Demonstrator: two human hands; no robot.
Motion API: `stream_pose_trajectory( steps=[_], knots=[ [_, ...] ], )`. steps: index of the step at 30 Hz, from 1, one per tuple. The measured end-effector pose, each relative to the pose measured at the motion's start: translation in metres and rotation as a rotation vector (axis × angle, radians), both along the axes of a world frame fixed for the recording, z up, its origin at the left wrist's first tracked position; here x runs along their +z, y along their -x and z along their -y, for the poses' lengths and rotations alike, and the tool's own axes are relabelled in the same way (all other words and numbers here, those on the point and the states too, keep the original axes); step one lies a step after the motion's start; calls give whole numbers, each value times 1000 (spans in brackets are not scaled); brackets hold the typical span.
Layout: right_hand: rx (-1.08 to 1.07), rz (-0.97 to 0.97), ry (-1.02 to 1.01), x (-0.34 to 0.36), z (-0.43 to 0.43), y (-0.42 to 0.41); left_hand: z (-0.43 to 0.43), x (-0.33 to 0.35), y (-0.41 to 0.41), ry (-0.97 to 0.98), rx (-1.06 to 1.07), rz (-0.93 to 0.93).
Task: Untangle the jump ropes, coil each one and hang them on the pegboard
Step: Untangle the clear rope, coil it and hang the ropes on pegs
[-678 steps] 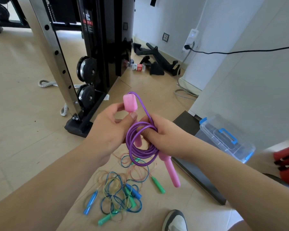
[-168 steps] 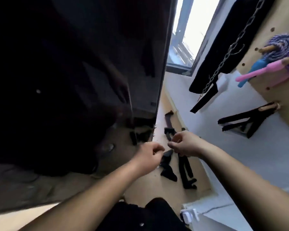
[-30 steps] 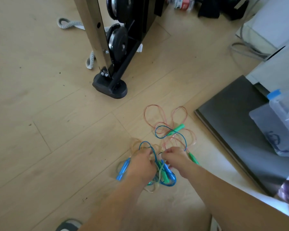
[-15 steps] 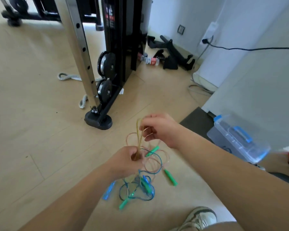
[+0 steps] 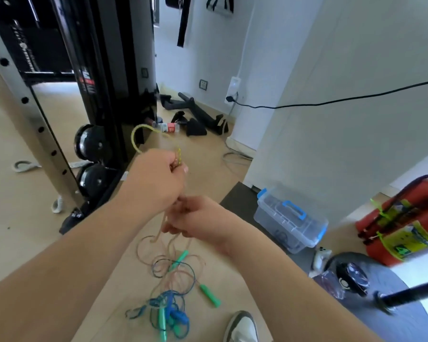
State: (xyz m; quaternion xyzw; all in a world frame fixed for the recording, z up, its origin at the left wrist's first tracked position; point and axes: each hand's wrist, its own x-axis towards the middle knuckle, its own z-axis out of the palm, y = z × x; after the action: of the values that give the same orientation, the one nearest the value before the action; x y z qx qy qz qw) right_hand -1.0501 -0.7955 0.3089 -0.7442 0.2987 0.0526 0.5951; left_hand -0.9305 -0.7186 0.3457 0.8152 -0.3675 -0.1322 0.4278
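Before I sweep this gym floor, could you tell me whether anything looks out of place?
Blue and green ropes lie knotted on the floor, tangled with the pale rope that the left hand and right hand hold. A bottle lies on its side by the machine.

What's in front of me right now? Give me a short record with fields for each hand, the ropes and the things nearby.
left hand: raised, grips the pale rope, whose loop arches above it
right hand: lower, holds the same rope's strands
tangle: blue rope and green handles on the floor, with pale strands trailing down to it
box: clear with blue handle, at the right
extinguishers: red, far right
stage: untangling, no coil in view
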Motion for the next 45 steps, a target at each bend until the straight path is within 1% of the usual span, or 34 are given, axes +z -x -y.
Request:
stream_pose_trajectory(
  steps=[1, 2, 4, 5, 6, 8, 10, 12, 13, 14, 16, 18, 19, 20, 22, 24, 26, 28, 30, 31, 33, 35, 38, 41, 43, 44, 45],
  knots=[
    [59, -20, 35, 2, 3, 0, 2, -2, -3, 23, 8, -26],
    [93, -27, 12, 3, 5, -2, 2, -5, -3, 65, 21, -69],
    [68, -14, -87, 7, 2, -7, 0, -15, 1, 160, 74, -221],
    [27, 0, -97, 9, 1, -10, -2, -18, 6, 204, 114, -299],
    [3, 5, -74, 9, 2, -13, -2, -21, 9, 246, 151, -355],
    [71, 2, -33, 8, 3, -17, -3, -24, 12, 293, 203, -389],
    [172, 1, -4, 7, 1, -18, -5, -25, 11, 238, 190, -355],
    [174, 12, 49, 7, 1, -18, -9, -27, 11, 135, 147, -320],
    [142, 21, 57, 7, 2, -18, -12, -27, 12, 108, 142, -351],
    [88, 29, 47, 7, 5, -17, -15, -30, 12, 96, 157, -433],
    [-45, 65, 16, 9, 15, -13, -19, -36, 13, 90, 202, -697],
    [-155, 147, -16, 13, 24, -10, -21, -43, 19, 6, 145, -917],
    [-187, 194, -46, 15, 27, -7, -24, -49, 25, -55, 80, -962],
    [-213, 232, -81, 16, 31, -5, -26, -55, 31, -143, 7, -941],
    [-267, 276, -146, 18, 34, 0, -32, -57, 41, -321, -128, -774],
    [-318, 290, -183, 18, 37, 3, -40, -55, 47, -353, -228, -617],
    [-321, 245, -134, 15, 40, 1, -38, -49, 52, -265, -215, -523],
    [-259, 105, -74, 7, 40, -2, -29, -44, 55, -136, -115, -543],
    [-144, -72, -146, -3, 38, -4, -18, -46, 49, -7, 4, -551],
    [-65, -138, -204, -8, 35, -4, -13, -49, 44, 37, 62, -516],
    [40, -187, -275, -13, 35, -4, -8, -52, 34, 48, 125, -438],
    [37, -153, -333, -14, 39, -4, -3, -54, 24, 87, 182, -447],
    [103, -125, -340, -9, 46, -2, 5, -41, 14, 199, 245, -574],
    [159, -117, -226, -11, 42, -1, 5, -38, 8, 258, 227, -618],
    [121, -64, -99, -8, 37, -5, -1, -39, 4, 216, 254, -557],
    [80, -13, -57, -5, 36, -7, -6, -41, 3, 183, 277, -565],
    [28, 53, -76, -2, 36, -9, -12, -42, 4, 182, 297, -654]
  ],
)
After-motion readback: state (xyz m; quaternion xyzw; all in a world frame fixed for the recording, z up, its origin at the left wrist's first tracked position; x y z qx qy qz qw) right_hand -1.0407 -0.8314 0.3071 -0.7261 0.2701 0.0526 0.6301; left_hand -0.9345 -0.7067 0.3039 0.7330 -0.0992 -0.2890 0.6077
